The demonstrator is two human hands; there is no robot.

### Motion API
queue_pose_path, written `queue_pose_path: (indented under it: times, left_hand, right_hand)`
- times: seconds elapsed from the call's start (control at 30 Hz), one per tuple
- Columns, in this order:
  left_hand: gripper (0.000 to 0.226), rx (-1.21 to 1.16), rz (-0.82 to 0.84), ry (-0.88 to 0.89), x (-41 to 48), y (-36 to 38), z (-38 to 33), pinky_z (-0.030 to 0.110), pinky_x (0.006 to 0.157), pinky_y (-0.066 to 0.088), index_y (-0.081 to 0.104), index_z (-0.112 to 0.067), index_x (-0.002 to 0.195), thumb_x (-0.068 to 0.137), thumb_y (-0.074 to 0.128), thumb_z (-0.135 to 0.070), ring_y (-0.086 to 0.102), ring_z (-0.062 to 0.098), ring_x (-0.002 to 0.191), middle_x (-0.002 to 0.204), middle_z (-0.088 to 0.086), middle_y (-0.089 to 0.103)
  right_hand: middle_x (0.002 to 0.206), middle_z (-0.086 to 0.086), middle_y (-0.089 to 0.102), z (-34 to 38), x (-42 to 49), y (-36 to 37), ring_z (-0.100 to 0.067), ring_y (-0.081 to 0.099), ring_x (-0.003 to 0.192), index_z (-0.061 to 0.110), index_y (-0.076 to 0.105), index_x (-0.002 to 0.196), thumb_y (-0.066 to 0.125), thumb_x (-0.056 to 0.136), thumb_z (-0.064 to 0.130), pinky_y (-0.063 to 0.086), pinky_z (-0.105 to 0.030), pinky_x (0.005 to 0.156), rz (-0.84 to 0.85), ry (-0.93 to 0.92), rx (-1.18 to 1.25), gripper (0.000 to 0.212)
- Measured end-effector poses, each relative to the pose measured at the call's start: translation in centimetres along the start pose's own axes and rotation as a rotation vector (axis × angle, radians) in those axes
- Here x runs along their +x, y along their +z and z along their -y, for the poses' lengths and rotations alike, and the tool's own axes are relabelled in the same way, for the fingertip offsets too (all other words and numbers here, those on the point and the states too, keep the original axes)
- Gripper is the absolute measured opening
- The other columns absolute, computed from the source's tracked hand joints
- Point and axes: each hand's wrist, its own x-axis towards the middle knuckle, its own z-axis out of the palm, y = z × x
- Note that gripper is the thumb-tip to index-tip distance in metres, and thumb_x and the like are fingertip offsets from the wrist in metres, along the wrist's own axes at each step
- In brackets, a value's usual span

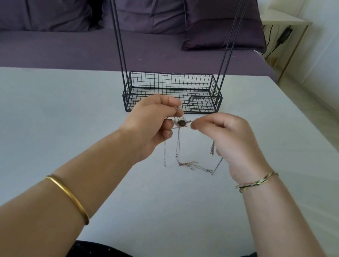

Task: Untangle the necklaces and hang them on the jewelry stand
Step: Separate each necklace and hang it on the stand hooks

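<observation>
- The thin silver chain necklaces (191, 166), knotted around a dark oval pendant (181, 122), are held in the air above the white table (28, 126), towards the middle of its far edge. Their loose loops and ends droop between the wrists, and whether they touch the table I cannot tell.
- The left hand (153, 125) pinches the chains just left of the pendant, fingers curled on them. The right hand (224, 135) has thumb and forefinger clamped on a strand just right of it.
- The black wire jewelry stand (170, 92) stands just beyond the hands at the far edge, with no necklace visible on its hooks.
- Pulling the hands straight apart would probably tighten the knot at the pendant or strain a fine link. The dangling ends could also snag on the braided bracelet (256, 181) at the right wrist.
</observation>
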Motion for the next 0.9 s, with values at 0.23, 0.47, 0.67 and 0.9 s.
queue_pose_path:
  times: [0.23, 0.47, 0.67, 0.9]
  left_hand:
    - [0.022, 0.13, -0.03, 0.002, 0.2, -0.3, 0.2, 0.017, 0.04, 0.033, 0.06, -0.013, 0.093, 0.092, 0.047, 0.004, 0.031, 0.008, 0.044, 0.083, 0.003, 0.068]
    - [0.025, 0.426, -0.007, 0.114, 0.4, -0.7, 0.4, 0.025, 0.061, 0.04, 0.063, -0.02, 0.092, 0.084, 0.058, 0.002, 0.044, 0.009, 0.063, 0.085, -0.002, 0.06]
    - [0.014, 0.803, -0.076, 0.232, 0.5, -0.5, 1.1, 0.024, 0.049, 0.036, 0.063, -0.017, 0.087, 0.088, 0.052, -0.008, 0.043, 0.011, 0.057, 0.073, -0.004, 0.054]
    - [0.021, 0.92, -0.032, 0.198, 0.6, -0.6, 1.6, 0.035, 0.061, 0.051, 0.056, -0.012, 0.092, 0.094, 0.036, -0.016, 0.07, 0.012, 0.064, 0.083, 0.0, 0.07]
  right_hand:
    - [0.041, 0.013, 0.036, 0.1, 0.3, -0.1, -0.006, 0.03, 0.042, 0.014, 0.064, 0.066, 0.064, 0.082, 0.016, 0.025, -0.018, 0.043, -0.123, 0.049, 0.104, 0.017]
    - [0.039, 0.014, 0.038, 0.0, 0.4, -0.3, -0.003, 0.031, 0.037, 0.016, 0.06, 0.062, 0.059, 0.087, 0.019, 0.026, -0.015, 0.039, -0.222, 0.039, 0.136, 0.026]
    - [0.043, 0.015, 0.045, 0.1, 0.4, -0.1, -0.007, 0.033, 0.043, 0.018, 0.056, 0.057, 0.057, 0.09, 0.022, 0.027, -0.02, 0.045, -0.28, 0.033, 0.16, 0.033]
    - [0.06, 0.006, 0.057, 0.1, 0.5, -0.2, -0.004, 0.031, 0.034, 0.016, 0.053, 0.055, 0.055, 0.091, 0.022, 0.026, -0.017, 0.039, -0.266, 0.063, 0.234, 0.036]
